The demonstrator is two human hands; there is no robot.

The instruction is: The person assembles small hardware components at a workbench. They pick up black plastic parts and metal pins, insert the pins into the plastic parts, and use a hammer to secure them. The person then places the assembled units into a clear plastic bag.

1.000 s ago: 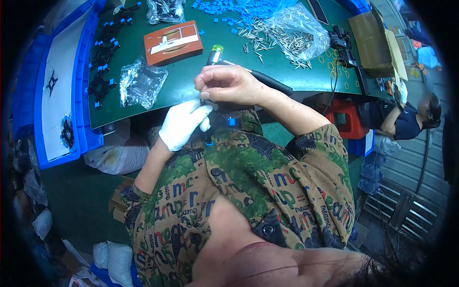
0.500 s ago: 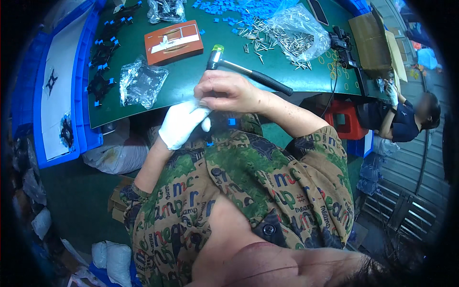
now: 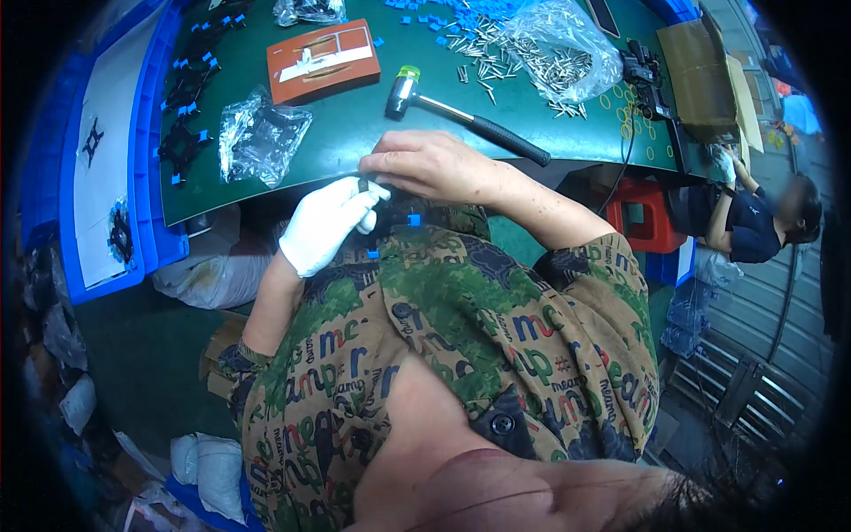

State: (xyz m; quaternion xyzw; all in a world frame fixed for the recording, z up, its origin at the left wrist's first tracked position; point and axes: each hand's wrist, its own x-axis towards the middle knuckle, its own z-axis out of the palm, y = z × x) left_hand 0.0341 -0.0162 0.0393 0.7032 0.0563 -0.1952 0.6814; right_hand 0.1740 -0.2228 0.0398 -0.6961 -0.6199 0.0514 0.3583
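My left hand (image 3: 324, 228), in a white glove, pinches a black plastic frame with blue clips (image 3: 414, 220) just off the table's near edge. Against my dark shirt, much of the frame is hard to make out. The bare right hand (image 3: 433, 165) has its fingers curled in at the frame's upper part, and whatever its fingertips grip is hidden. Beyond my hands lies a hammer (image 3: 505, 139) with a black handle and a yellow-green tip. A clear bag of black parts (image 3: 261, 137) rests left of the hammer, near the table edge.
On the green table (image 3: 355, 133) sit an orange-brown box (image 3: 324, 66), blue clips (image 3: 434, 19), metal pins in a clear bag (image 3: 567, 58), and black frames (image 3: 182, 151). A blue crate (image 3: 151, 204) stands left. At right are a cardboard box (image 3: 700, 80) and another person (image 3: 753, 217).
My left hand has shifted left and lower, leaving a dark piece visible between its fingers. The right hand stays near its place. The frame's blue clips sit slightly further left.
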